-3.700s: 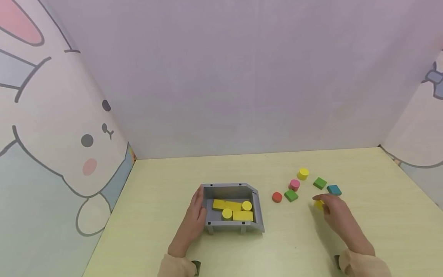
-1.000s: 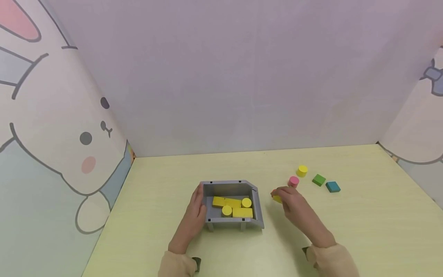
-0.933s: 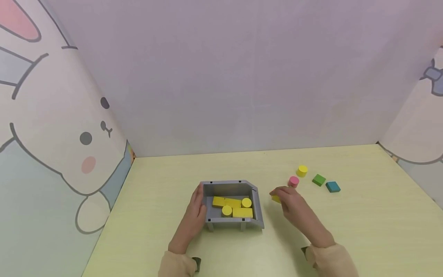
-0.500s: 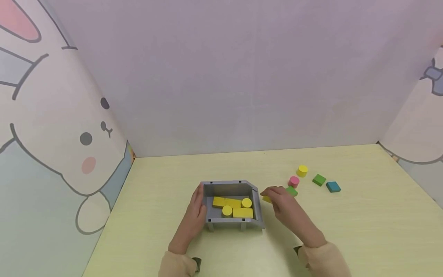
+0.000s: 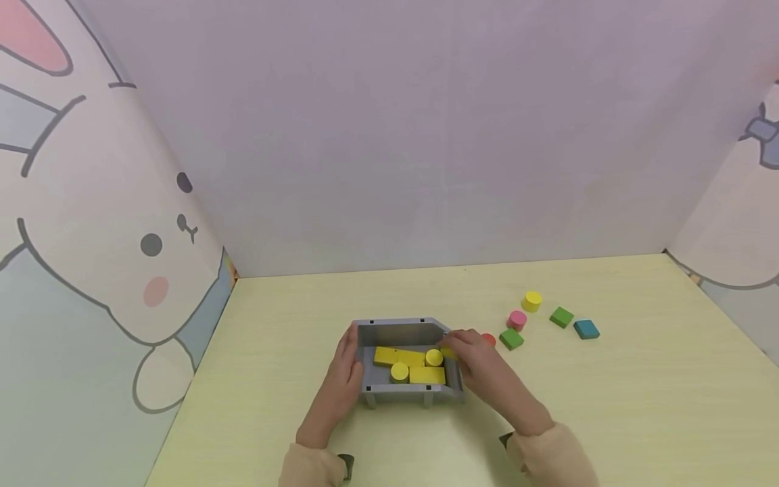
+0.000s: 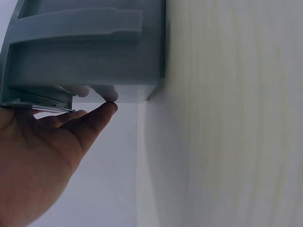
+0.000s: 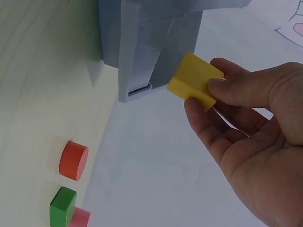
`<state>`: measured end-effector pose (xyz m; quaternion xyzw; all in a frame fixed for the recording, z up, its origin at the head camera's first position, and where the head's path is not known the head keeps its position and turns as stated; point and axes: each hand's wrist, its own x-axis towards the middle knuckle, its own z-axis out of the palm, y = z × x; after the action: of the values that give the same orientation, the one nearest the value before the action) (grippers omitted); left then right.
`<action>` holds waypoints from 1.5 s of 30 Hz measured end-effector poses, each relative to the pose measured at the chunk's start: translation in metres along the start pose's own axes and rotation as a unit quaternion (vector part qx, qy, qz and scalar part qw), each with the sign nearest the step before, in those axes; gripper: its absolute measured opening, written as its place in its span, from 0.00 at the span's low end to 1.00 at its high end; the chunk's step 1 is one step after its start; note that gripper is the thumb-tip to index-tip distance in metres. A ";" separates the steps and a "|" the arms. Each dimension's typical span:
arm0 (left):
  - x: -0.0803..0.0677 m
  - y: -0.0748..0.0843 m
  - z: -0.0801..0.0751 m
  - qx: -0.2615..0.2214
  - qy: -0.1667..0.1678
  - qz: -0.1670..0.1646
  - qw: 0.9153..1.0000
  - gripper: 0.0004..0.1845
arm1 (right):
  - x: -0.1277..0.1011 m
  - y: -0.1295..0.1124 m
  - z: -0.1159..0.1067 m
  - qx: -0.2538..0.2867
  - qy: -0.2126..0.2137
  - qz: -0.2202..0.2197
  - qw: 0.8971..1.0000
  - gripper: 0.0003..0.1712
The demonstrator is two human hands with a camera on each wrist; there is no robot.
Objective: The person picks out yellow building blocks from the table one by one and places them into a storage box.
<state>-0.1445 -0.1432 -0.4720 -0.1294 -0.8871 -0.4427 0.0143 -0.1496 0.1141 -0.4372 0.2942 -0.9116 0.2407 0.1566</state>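
My left hand [image 5: 342,376] lies along the left side of a grey storage bin [image 5: 395,333]; in the left wrist view its fingers [image 6: 94,124] reach against the bin's outer wall. Thumb and fingers of my right hand [image 5: 487,368] pinch a yellow square block [image 7: 196,75] over the bin's low right end. In the bin are a long yellow block [image 5: 398,356], a shorter yellow block [image 5: 428,376], and two yellow cylinders, one at the front [image 5: 399,372] and one by the right end [image 5: 434,358].
To the right of the bin lie a red cylinder [image 7: 72,161], a green block [image 5: 512,339], a pink cylinder [image 5: 517,320], a yellow cylinder [image 5: 532,301], another green block [image 5: 561,316] and a blue block [image 5: 586,329]. A curtain [image 5: 450,169] stands behind the table.
My right hand has carried the yellow block leftward from the right of the table to the bin's right end. The left hand has stayed at the bin.
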 end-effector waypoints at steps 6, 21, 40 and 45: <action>0.000 0.002 -0.001 0.000 -0.002 -0.002 1.000 0.30 | 0.005 -0.006 0.005 0.011 -0.004 -0.008 1.000 0.19; 0.000 0.001 -0.001 0.003 0.001 -0.003 1.000 0.30 | 0.016 -0.012 0.023 0.054 -0.034 -0.034 0.997 0.18; 0.001 -0.003 0.001 0.008 0.004 0.002 1.000 0.31 | 0.026 -0.009 0.037 0.075 -0.061 -0.031 0.995 0.16; 0.000 -0.002 0.001 0.008 0.004 0.002 1.000 0.31 | 0.027 -0.008 0.037 0.076 -0.087 -0.009 0.993 0.14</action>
<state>-0.1453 -0.1438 -0.4740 -0.1292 -0.8905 -0.4357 0.0197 -0.1712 0.0763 -0.4541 0.3332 -0.8981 0.2813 0.0561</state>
